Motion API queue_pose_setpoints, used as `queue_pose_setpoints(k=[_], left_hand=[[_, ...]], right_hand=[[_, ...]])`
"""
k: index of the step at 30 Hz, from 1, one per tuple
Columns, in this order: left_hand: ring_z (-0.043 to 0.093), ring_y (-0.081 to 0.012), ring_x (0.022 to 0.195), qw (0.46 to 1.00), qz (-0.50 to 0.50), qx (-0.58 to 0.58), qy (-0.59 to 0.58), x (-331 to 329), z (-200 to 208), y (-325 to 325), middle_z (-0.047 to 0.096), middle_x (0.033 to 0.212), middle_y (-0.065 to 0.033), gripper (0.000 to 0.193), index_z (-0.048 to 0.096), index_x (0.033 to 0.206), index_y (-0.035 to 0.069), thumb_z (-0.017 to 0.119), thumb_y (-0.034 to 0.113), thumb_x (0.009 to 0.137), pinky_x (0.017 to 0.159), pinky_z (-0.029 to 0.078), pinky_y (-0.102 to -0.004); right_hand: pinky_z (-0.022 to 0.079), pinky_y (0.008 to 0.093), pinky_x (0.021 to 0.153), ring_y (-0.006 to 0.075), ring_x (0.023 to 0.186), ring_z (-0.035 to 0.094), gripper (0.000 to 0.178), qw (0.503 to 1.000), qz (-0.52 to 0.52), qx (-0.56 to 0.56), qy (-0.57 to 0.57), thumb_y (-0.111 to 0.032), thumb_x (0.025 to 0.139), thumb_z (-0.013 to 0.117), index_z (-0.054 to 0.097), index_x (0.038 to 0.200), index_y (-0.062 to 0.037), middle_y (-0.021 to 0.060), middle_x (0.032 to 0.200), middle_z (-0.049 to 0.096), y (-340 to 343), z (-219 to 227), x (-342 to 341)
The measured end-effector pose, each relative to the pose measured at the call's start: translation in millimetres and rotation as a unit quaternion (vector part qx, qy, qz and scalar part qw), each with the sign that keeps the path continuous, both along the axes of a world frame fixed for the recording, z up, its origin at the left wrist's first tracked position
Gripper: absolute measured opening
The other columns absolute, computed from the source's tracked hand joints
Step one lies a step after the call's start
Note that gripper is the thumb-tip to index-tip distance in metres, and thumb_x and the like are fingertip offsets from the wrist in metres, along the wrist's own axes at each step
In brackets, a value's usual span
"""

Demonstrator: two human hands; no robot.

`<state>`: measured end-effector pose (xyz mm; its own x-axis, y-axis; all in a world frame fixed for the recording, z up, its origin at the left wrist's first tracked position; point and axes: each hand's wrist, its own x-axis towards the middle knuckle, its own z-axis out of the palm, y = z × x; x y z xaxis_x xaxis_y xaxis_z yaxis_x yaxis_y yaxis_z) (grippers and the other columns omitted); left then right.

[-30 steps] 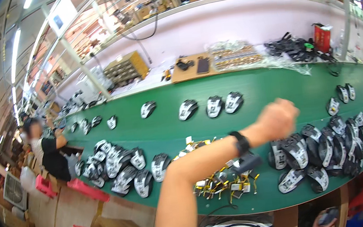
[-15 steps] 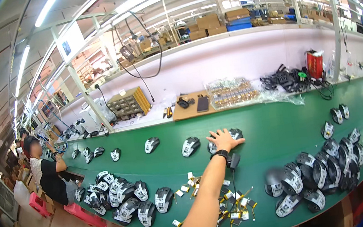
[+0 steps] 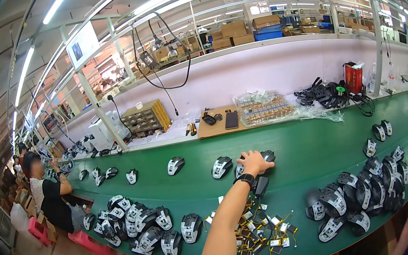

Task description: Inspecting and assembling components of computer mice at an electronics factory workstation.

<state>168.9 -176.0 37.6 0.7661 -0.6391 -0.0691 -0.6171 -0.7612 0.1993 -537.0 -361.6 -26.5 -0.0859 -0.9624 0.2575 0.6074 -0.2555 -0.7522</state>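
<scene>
Two domed plastic mice [image 3: 269, 155] sit beneath the splayed left hand [image 3: 254, 162] — grip unclear.

Mouse piles [image 3: 139, 222] left and right, batteries [image 3: 276, 243] between

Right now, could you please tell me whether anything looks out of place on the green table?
The small, flat silver battery packs lie in a jumbled heap on the long green table, pointing every way, which looks disorderly; I see no clear damage.
</scene>
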Motion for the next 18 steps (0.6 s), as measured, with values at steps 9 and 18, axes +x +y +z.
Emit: queue_pose_setpoints(k=[9, 18], left_hand=[[0.031, -0.041, 0.131, 0.994, -0.04, 0.015, -0.098, -27, 1, 47, 0.046, 0.133, -0.0187, 0.093, 0.057, 0.122, 0.0, 0.07, 0.07, 0.063, 0.096, 0.03, -0.0647], [0.025, -0.0481, 0.135, 0.998, -0.024, -0.038, -0.05, 6, -24, 89, 0.031, 0.145, -0.0215, 0.104, 0.042, 0.139, 0.012, 0.072, 0.071, 0.059, 0.102, 0.025, -0.0665]], right_hand=[[0.054, 0.0279, 0.066, 0.0203, 0.086, 0.067, 0.048, 0.678, 0.534, -0.144, 0.484, -0.028, 0.09, 0.063, 0.048, 0.125, 0.0019, 0.018, 0.108, 0.065, 97, 143, 433], [0.056, 0.0399, 0.075, 0.0391, 0.104, 0.061, 0.088, 0.468, 0.23, -0.33, 0.787, -0.067, 0.08, 0.056, 0.043, 0.133, 0.0023, 0.0291, 0.121, 0.055, 117, 44, 617]])
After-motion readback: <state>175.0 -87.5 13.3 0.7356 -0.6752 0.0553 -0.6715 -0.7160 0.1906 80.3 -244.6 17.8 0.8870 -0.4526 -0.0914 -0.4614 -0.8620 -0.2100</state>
